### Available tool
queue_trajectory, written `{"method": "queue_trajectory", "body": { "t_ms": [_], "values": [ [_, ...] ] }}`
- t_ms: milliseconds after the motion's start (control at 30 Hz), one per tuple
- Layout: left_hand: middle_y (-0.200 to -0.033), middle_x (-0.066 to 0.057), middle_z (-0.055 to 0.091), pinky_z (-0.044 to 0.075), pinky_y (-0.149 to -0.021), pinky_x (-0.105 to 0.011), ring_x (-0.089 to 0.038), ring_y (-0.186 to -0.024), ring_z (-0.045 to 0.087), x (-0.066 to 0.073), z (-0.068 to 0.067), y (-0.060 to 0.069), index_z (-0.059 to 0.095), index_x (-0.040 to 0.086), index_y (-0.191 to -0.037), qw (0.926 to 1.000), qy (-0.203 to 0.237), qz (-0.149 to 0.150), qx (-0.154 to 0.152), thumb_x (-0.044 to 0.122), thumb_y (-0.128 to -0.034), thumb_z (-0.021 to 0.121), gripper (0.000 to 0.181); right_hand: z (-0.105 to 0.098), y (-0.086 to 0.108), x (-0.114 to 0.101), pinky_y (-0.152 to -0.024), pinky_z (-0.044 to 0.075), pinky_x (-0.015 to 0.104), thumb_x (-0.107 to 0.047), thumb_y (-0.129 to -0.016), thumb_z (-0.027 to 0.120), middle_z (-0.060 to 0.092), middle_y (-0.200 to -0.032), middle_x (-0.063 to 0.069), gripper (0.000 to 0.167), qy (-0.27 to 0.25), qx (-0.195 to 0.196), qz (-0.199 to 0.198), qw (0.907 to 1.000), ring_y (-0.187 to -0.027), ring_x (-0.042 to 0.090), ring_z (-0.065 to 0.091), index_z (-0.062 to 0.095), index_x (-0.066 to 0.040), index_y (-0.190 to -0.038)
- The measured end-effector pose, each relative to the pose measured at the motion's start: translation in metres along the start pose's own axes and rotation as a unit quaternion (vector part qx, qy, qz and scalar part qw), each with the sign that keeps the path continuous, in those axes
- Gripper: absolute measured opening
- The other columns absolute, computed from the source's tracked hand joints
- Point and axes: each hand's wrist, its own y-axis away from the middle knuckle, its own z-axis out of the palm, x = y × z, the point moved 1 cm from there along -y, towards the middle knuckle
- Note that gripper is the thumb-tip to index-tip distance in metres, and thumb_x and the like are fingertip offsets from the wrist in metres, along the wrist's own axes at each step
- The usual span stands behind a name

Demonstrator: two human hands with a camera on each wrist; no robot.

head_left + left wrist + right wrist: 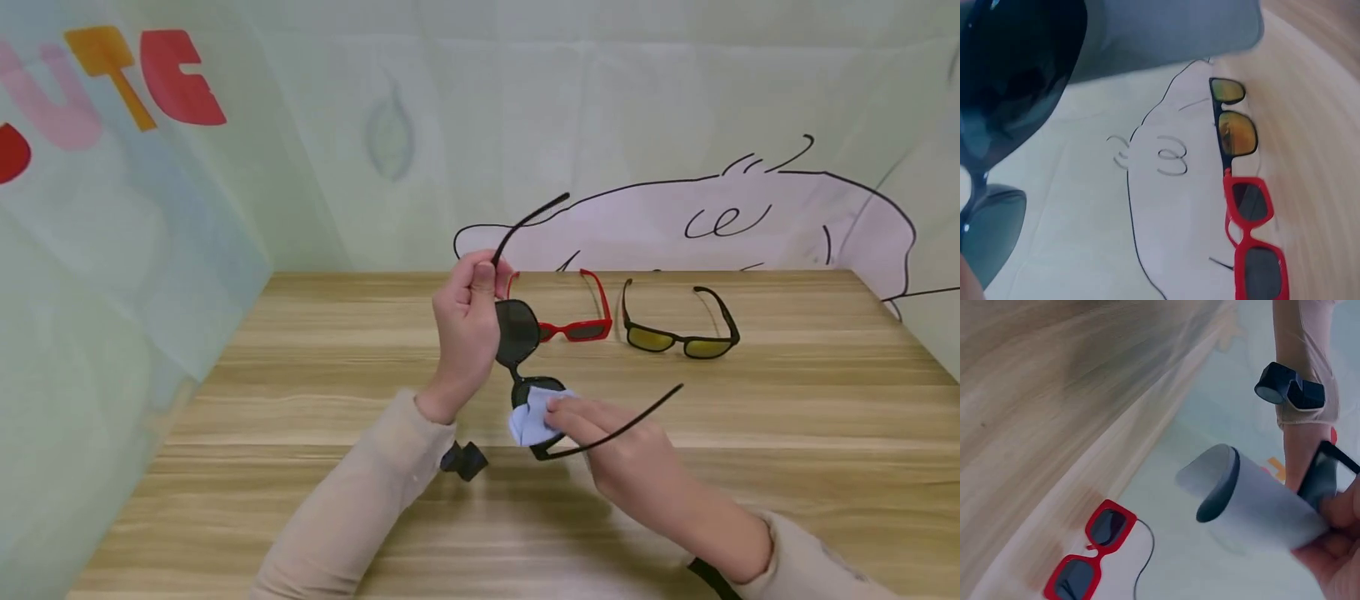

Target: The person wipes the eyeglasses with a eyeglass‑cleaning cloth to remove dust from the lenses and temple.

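A pair of black sunglasses (517, 332) is held up above the table, tilted so one lens is over the other. My left hand (468, 325) grips it by the upper end, thumb near the hinge, and one unfolded temple sticks out past the fingers. My right hand (626, 450) pinches a pale blue cloth (536, 417) against the lower lens, partly covering it. The other temple crosses in front of that hand. In the right wrist view the cloth (1266, 506) curls away from the fingertips. Large in the left wrist view is a dark lens (1029, 69).
Red sunglasses (588, 332) stand on the wooden table (337, 358) behind the held pair, partly hidden by it. To their right are black-framed sunglasses with yellow lenses (651, 339). A printed cloth backdrop (337, 150) hangs behind. A small black device (1291, 387) sits on the left wrist.
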Motion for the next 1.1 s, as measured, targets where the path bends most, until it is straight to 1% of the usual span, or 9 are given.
{"method": "queue_trajectory", "body": {
  "t_ms": [200, 300, 400, 533, 600, 700, 800, 900, 1100],
  "values": [
    [-0.073, -0.007, 0.048, 0.038, -0.063, -0.023, -0.020, -0.065, 0.043, 0.001, -0.004, -0.005, 0.051, -0.014, -0.086, 0.9983, 0.004, 0.008, 0.058, 0.000, -0.0971, 0.042, 0.020, 0.001, -0.001, 0.005, -0.079, 0.051, 0.035, -0.003, -0.099, 0.038, 0.068, -0.097, 0.009, 0.029, -0.087, 0.006, -0.095, 0.9916, -0.088, 0.020, 0.066, 0.067, -0.003, -0.096],
    [-0.071, -0.005, 0.047, 0.037, -0.062, -0.023, -0.019, -0.064, 0.042, 0.004, -0.003, -0.005, 0.051, -0.014, -0.085, 0.9972, 0.006, 0.008, 0.074, 0.002, -0.0971, 0.043, 0.022, 0.003, -0.005, 0.006, -0.081, 0.051, 0.036, 0.000, -0.099, 0.038, 0.067, -0.101, 0.010, 0.030, -0.074, -0.003, -0.124, 0.9895, -0.092, 0.019, 0.065, 0.067, -0.003, -0.100],
    [-0.069, -0.013, 0.046, 0.037, -0.061, -0.023, -0.017, -0.064, 0.043, 0.007, -0.001, -0.002, 0.051, -0.014, -0.084, 0.9968, 0.013, 0.004, 0.078, 0.003, -0.0971, 0.043, 0.023, 0.004, -0.009, 0.004, -0.086, 0.048, 0.034, -0.003, -0.100, 0.034, 0.066, -0.107, 0.009, 0.033, -0.050, -0.018, -0.129, 0.9902, -0.098, 0.019, 0.064, 0.067, -0.004, -0.104],
    [-0.069, -0.024, 0.043, 0.036, -0.059, -0.022, -0.016, -0.063, 0.042, 0.009, 0.004, 0.003, 0.051, -0.015, -0.085, 0.9967, 0.025, -0.009, 0.077, 0.005, -0.0978, 0.042, 0.025, 0.006, -0.017, -0.001, -0.094, 0.043, 0.034, -0.001, -0.100, 0.034, 0.064, -0.113, 0.011, 0.033, -0.043, -0.014, -0.129, 0.9906, -0.104, 0.020, 0.061, 0.065, -0.002, -0.110],
    [-0.069, -0.020, 0.045, 0.036, -0.059, -0.022, -0.015, -0.063, 0.042, 0.011, 0.005, 0.003, 0.050, -0.016, -0.086, 0.9958, 0.030, -0.017, 0.085, 0.005, -0.0981, 0.042, 0.026, 0.007, -0.020, -0.003, -0.094, 0.043, 0.035, -0.001, -0.100, 0.036, 0.065, -0.112, 0.011, 0.031, -0.034, 0.006, -0.120, 0.9922, -0.103, 0.021, 0.062, 0.065, -0.001, -0.110],
    [-0.070, -0.008, 0.048, 0.037, -0.061, -0.023, -0.013, -0.064, 0.042, 0.011, 0.003, 0.002, 0.051, -0.016, -0.087, 0.9945, 0.027, -0.020, 0.100, 0.006, -0.0980, 0.042, 0.025, 0.007, -0.021, -0.006, -0.087, 0.048, 0.035, -0.002, -0.100, 0.038, 0.066, -0.108, 0.011, 0.029, -0.009, 0.033, -0.078, 0.9963, -0.097, 0.021, 0.064, 0.067, -0.001, -0.105],
    [-0.073, 0.001, 0.048, 0.038, -0.062, -0.024, -0.013, -0.064, 0.043, 0.011, 0.000, 0.001, 0.051, -0.016, -0.086, 0.9946, 0.022, -0.019, 0.100, 0.003, -0.0974, 0.043, 0.023, 0.006, -0.017, -0.006, -0.080, 0.051, 0.035, -0.005, -0.101, 0.034, 0.067, -0.105, 0.011, 0.033, 0.013, 0.028, -0.023, 0.9992, -0.094, 0.022, 0.065, 0.067, -0.001, -0.102],
    [-0.074, 0.002, 0.049, 0.039, -0.063, -0.024, -0.013, -0.065, 0.044, 0.012, -0.004, -0.002, 0.051, -0.015, -0.086, 0.9947, 0.013, -0.011, 0.101, 0.002, -0.0972, 0.043, 0.022, 0.004, -0.012, -0.004, -0.076, 0.052, 0.036, -0.007, -0.101, 0.031, 0.068, -0.103, 0.011, 0.036, 0.026, 0.012, 0.004, 0.9996, -0.092, 0.022, 0.066, 0.066, -0.002, -0.102],
    [-0.072, 0.002, 0.048, 0.038, -0.062, -0.024, -0.015, -0.065, 0.044, 0.014, -0.012, -0.008, 0.051, -0.016, -0.086, 0.9929, -0.004, 0.013, 0.119, 0.000, -0.0966, 0.043, 0.020, -0.001, -0.008, 0.004, -0.077, 0.052, 0.034, -0.012, -0.102, 0.034, 0.068, -0.099, 0.007, 0.034, -0.037, -0.013, -0.031, 0.9988, -0.089, 0.020, 0.067, 0.066, -0.005, -0.096]
  ]
}}
